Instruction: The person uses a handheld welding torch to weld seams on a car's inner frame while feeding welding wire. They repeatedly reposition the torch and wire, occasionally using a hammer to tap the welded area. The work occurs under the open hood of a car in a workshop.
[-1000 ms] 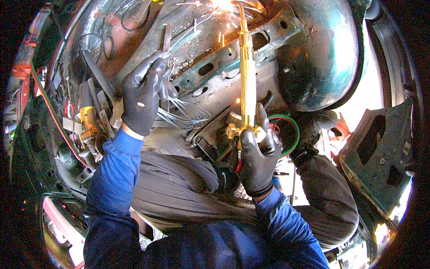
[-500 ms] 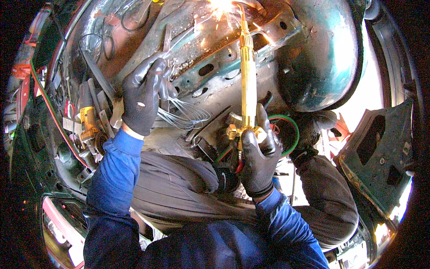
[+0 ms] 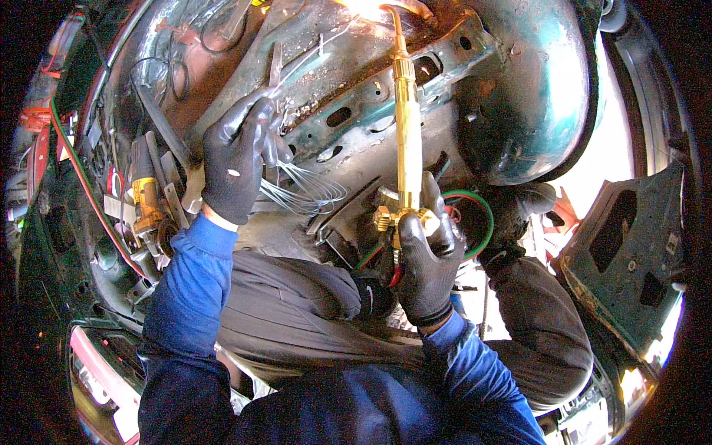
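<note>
"Where was the brass torch [image 3: 407, 133]?"

"Clamped in the right hand [image 3: 430, 271], reaching ahead of it; likely heavy and rigid, best held near the valves [image 3: 383, 218]."

"And the wire [image 3: 297, 194]?"

"Pinched in the left hand [image 3: 241, 152], farther forward, hands apart; probably light, springy, slippery."

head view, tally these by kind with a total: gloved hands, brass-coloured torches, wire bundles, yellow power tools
Left hand and right hand, both gloved: 2
Brass-coloured torch: 1
Wire bundle: 1
Yellow power tool: 1
Total: 5
</note>
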A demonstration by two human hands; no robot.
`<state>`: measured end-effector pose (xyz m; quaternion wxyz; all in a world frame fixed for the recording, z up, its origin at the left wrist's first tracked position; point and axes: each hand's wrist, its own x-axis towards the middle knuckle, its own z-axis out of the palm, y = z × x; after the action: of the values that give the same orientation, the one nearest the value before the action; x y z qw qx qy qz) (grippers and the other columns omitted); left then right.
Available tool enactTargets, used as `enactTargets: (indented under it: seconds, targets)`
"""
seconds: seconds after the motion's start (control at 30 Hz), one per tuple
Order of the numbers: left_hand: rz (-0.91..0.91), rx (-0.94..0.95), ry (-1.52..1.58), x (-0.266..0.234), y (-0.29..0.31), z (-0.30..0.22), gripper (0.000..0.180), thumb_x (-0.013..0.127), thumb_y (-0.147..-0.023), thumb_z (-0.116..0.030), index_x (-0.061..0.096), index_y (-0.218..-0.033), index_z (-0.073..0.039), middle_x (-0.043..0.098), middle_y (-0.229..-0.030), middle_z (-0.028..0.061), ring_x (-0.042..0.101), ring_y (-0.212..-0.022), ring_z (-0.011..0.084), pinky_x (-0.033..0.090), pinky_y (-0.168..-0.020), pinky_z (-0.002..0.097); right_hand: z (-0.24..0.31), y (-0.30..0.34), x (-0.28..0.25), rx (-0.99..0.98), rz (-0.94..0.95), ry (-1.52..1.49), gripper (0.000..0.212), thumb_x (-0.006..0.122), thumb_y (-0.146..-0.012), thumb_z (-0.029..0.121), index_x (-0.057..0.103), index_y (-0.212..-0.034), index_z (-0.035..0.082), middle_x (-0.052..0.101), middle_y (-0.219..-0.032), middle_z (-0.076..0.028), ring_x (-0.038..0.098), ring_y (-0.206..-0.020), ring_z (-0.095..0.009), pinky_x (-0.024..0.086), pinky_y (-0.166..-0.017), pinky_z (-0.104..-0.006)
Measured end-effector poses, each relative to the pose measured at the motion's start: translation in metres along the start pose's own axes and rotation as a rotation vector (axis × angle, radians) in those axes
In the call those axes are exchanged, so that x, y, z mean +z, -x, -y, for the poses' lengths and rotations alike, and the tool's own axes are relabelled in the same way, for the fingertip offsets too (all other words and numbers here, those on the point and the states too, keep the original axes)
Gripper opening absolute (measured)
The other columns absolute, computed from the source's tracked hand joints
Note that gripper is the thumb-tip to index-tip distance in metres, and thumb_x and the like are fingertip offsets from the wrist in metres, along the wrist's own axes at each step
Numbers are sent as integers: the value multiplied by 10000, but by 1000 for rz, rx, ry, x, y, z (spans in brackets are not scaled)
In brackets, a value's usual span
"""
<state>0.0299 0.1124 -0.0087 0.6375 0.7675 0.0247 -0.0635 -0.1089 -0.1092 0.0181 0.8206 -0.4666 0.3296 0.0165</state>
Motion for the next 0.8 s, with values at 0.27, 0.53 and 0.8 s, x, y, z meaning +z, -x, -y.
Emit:
enactTargets:
  seconds: [0.27,0.53,0.8]
  targets:
    - [-14,29,-16,1,0,1,410,585,-1105,-325,676,-1349,-7,529,-577,9,518,-498,98,518,-591,309,4,0,0,15,9,7,631,590,-978,-67,464,-1592,3,686,-1224,-40,647,-963,-90,556,-850,-253]
    - [-8,-10,-4,2,-1,-3,403,586,-1105,-317,681,-1344,-6,539,-597,8,506,-497,82,522,-586,307,3,1,1,20,-5,-19,625,567,-982,-84,462,-1592,5,693,-1243,-62,670,-985,-106,574,-854,-267]
    - [-25,-12,17,3,-1,-1,394,594,-1100,-305,687,-1332,0,563,-624,3,519,-515,84,503,-575,300,6,1,2,15,8,9,623,586,-977,-58,465,-1586,-8,691,-1263,-72,677,-1028,-121,577,-906,-284]
